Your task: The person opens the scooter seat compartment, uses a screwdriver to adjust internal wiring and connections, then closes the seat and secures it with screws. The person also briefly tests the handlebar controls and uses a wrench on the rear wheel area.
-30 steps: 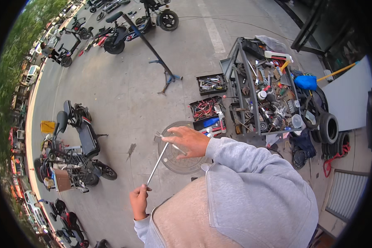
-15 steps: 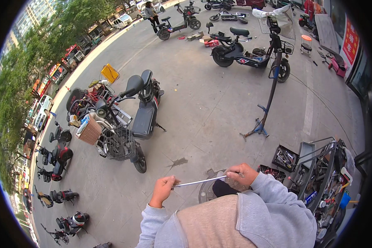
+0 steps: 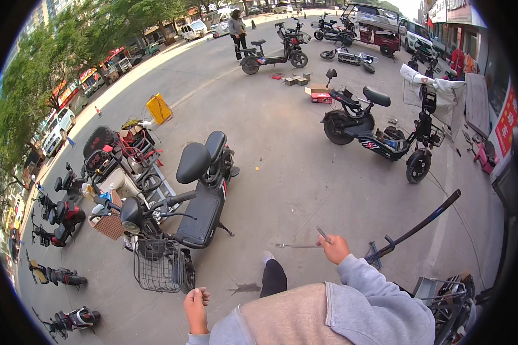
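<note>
My right hand (image 3: pixel 335 250) is closed around a thin silver metal rod (image 3: pixel 298 246) that sticks out to the left over the pavement. A short grey bar (image 3: pixel 322 233) juts up from the same grip; whether it belongs to the rod I cannot tell. Low at the left, my left hand (image 3: pixel 196 310) is curled with the thumb against the fingers, and nothing shows in it. Nearest to that hand stands a black electric scooter (image 3: pixel 200 215) with a wire front basket (image 3: pixel 158 270). Its seat and handlebar lie ahead and to the left.
Beside the scooter is a cargo cart (image 3: pixel 158 167) piled with parts. A second scooter (image 3: pixel 374 129) stands ahead right. The blue-black stand (image 3: pixel 420 227) rises at the right, near a tool rack (image 3: pixel 452 299). Farther off are a yellow box (image 3: pixel 159 108), cartons (image 3: pixel 319 92) and a person (image 3: pixel 237 34).
My left hand has let go of the rod and moved down and left. The right hand keeps the rod. The view has shifted, bringing the scooter closer, and my foot has come forward.
</note>
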`<state>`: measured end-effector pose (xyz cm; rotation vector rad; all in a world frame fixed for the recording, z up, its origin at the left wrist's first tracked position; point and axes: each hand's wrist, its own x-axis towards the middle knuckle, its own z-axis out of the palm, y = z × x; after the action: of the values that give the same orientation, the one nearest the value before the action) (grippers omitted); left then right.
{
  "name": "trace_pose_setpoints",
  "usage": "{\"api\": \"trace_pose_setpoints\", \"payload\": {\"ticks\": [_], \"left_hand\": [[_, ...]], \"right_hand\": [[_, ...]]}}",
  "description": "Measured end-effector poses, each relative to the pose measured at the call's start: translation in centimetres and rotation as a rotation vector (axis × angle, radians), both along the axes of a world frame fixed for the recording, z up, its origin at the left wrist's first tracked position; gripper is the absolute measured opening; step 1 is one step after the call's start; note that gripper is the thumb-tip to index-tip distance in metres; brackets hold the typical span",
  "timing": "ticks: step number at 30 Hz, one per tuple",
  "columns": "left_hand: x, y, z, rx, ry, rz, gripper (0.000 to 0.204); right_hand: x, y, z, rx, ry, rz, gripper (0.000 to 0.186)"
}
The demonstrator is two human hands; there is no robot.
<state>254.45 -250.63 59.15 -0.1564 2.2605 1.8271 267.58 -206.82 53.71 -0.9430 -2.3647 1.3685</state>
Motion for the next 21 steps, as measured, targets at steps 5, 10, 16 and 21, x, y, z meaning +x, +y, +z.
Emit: {"api": "trace_pose_setpoints", "payload": {"ticks": [5, 10, 16, 21], "left_hand": [[-17.3, 12.6, 2.9, 0.145, 0.165, -0.156, 0.029], [-32.9, 25.2, 7.9, 0.286, 0.224, -0.315, 0.027], [-48.4, 36.6, 7.2, 0.318, 0.187, -0.313, 0.026], [-61.4, 45.6, 6.5, 0.257, 0.237, -0.154, 0.029]], "right_hand": [[-10.1, 11.0, -10.0, 0.015, -0.319, -0.318, 0.037], [-10.6, 20.8, -17.7, -0.126, -0.256, -1.077, 0.038], [-11.2, 28.7, -22.8, 0.01, -0.202, -1.657, 0.041], [-24.4, 40.2, -26.6, -0.23, -0.46, -1.634, 0.046]]}}
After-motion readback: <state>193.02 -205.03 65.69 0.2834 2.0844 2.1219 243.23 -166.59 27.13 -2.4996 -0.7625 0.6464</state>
